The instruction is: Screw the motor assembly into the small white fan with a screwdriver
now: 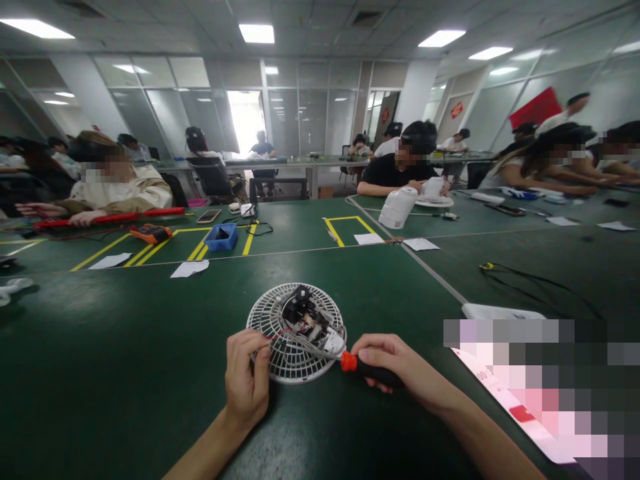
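A white round fan grille lies on the green table in front of me. On it rests a fan motor assembly with black parts, a grey cable and thin wires. My left hand is at the grille's left edge, fingers pinched together on a thin red wire that runs from the assembly. My right hand grips a screwdriver with a black and orange handle. The screwdriver points left at the assembly's lower right side, near a white part; its tip is hard to make out.
A white-edged panel, partly pixelated, lies to my right. Beyond are a blue bin, an orange and black tool, paper sheets, a white fan housing and a black strap. Several people sit working around the tables.
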`<state>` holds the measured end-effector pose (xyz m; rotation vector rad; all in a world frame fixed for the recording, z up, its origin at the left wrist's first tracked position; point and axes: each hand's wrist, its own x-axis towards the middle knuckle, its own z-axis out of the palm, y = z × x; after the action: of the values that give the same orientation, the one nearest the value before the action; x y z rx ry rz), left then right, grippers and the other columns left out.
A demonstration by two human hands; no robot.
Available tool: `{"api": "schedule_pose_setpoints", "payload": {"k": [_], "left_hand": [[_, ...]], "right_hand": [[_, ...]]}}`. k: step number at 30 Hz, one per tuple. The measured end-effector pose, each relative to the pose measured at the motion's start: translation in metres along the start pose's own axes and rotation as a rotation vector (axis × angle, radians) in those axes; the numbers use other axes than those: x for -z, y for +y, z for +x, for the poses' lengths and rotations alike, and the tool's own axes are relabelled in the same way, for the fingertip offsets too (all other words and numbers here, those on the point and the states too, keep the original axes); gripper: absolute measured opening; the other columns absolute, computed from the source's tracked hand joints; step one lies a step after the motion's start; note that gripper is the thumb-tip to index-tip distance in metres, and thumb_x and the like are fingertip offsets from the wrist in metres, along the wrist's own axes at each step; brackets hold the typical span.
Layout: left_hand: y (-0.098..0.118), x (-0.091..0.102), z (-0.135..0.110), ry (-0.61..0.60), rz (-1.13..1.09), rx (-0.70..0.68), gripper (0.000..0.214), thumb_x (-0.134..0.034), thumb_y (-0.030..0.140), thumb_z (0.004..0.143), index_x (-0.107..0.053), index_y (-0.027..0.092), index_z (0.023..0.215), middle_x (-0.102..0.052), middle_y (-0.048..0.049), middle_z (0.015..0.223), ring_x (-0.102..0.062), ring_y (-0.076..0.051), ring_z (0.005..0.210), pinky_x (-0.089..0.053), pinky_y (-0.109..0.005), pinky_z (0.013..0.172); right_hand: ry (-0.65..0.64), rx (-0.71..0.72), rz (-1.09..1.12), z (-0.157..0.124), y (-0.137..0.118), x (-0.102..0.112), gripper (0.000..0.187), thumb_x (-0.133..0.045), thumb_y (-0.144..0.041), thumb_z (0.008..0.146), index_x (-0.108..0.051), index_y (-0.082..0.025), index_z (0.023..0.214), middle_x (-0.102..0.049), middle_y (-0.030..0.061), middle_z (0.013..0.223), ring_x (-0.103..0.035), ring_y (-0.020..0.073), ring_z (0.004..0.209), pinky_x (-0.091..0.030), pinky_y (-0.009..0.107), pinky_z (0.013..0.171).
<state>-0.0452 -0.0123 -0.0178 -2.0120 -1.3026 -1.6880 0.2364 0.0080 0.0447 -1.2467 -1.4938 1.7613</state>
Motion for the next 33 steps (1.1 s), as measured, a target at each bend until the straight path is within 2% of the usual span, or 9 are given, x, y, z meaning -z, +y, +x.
{"api": "schedule_pose_setpoints", "payload": {"k": [11, 25, 33], "left_hand": [[0.002, -0.0005, 0.001, -0.006, 0.009, -0.027, 0.012, -0.054, 0.012, 0.094, -0.061, 0.02, 0.101, -0.065, -0.0042, 0.092, -0.06, -0.018, 0.094, -0.053, -0.035, 0.083], [0.0043, 0.0008, 0.0056, -0.023, -0.042, -0.057, 0.017, -0.055, 0.007, 0.092, -0.062, 0.019, 0.103, -0.068, -0.0039, 0.093, -0.06, -0.018, 0.095, -0.051, -0.035, 0.087], [0.0047, 0.0016, 0.0008, -0.125, -0.106, -0.104, 0.018, -0.056, 0.008, 0.09, -0.063, 0.019, 0.103, -0.069, -0.004, 0.094, -0.06, -0.019, 0.098, -0.05, -0.035, 0.088]], "right_hand": [[-0.02, -0.006, 0.031, 0.002, 0.0046, -0.0025, 0.032, -0.071, -0.048, 0.08, -0.072, -0.017, 0.086, -0.062, -0.0028, 0.058, -0.045, 0.0078, 0.045, -0.034, 0.019, 0.044], [-0.028, -0.002, 0.009, 0.0003, 0.0013, 0.0017, 0.038, -0.073, -0.053, 0.079, -0.072, -0.016, 0.089, -0.061, -0.0025, 0.059, -0.046, 0.0079, 0.047, -0.034, 0.019, 0.046], [-0.123, 0.02, -0.009, -0.0048, -0.0005, -0.0064, 0.037, -0.08, -0.05, 0.075, -0.072, -0.015, 0.082, -0.069, 0.0022, 0.072, -0.057, 0.0118, 0.06, -0.038, 0.019, 0.049]]}}
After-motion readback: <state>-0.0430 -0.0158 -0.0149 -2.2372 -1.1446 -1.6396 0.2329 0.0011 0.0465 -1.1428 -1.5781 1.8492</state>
